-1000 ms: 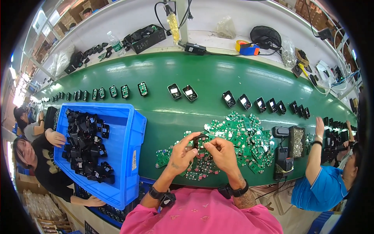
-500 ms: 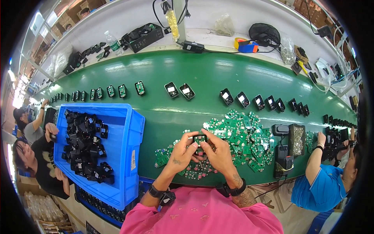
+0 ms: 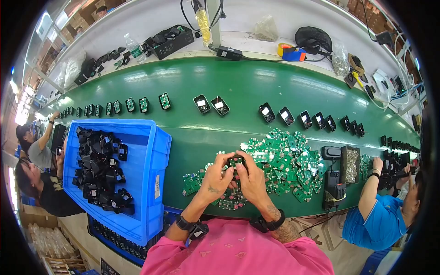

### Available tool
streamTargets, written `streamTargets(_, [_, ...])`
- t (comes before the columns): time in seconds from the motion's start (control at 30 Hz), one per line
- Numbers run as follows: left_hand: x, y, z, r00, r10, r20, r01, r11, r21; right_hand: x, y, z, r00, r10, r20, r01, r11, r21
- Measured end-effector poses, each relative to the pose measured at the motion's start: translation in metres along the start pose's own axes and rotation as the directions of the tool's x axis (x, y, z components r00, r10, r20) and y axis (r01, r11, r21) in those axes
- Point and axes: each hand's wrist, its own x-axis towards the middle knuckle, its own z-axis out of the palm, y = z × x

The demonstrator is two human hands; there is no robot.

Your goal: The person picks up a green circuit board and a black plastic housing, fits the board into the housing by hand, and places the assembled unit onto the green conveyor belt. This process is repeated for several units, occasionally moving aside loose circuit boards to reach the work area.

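Observation:
Between both hands, over the edge of a heap of loose green circuit boards (image 3: 288, 160), is a small black plastic housing (image 3: 235, 160) with a circuit board in it. My left hand (image 3: 217, 178) grips its left side, fingers curled round and thumb over the front. On the other side my right hand (image 3: 252, 182) is closed round it, with its thumb on the board. The fingers hide much of the housing, so how deep the board sits cannot be made out. More loose boards (image 3: 231, 200) lie beneath and beside my wrists.
A blue bin (image 3: 151, 183) of black housings (image 3: 98, 169) stands at left. Housings (image 3: 201, 104) form a row across the green bench (image 3: 229, 133). A box of small metal parts (image 3: 350, 165) and a black device (image 3: 333, 188) lie right. Co-workers sit both sides.
My right thumb has shifted up over the board, and the housing is more covered and tilted. At left, a co-worker has lowered their body and raised a hand holding a dark object.

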Motion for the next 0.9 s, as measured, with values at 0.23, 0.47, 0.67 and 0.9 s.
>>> streamTargets(0.23, [0.01,-0.001,-0.003,0.999,0.042,0.002,-0.042,0.999,-0.027,0.009,0.001,0.001,0.998,0.06,-0.019,-0.058,0.992,0.111])
streamTargets(0.47, [0.034,-0.005,-0.009,0.998,0.056,-0.008,-0.057,0.996,-0.072,0.029,0.019,0.009,0.997,0.059,-0.051,-0.051,0.987,0.153])
streamTargets(0.67, [0.096,-0.034,-0.09,0.923,0.071,-0.379,-0.086,0.996,-0.023,0.014,0.003,-0.007,0.993,0.102,0.065,-0.11,0.985,0.134])
streamTargets(0.9, [0.19,-0.074,-0.165,0.762,0.205,-0.614,-0.006,0.951,0.31,-0.002,0.0,-0.024,0.989,0.127,0.076,-0.126,0.992,-0.015])
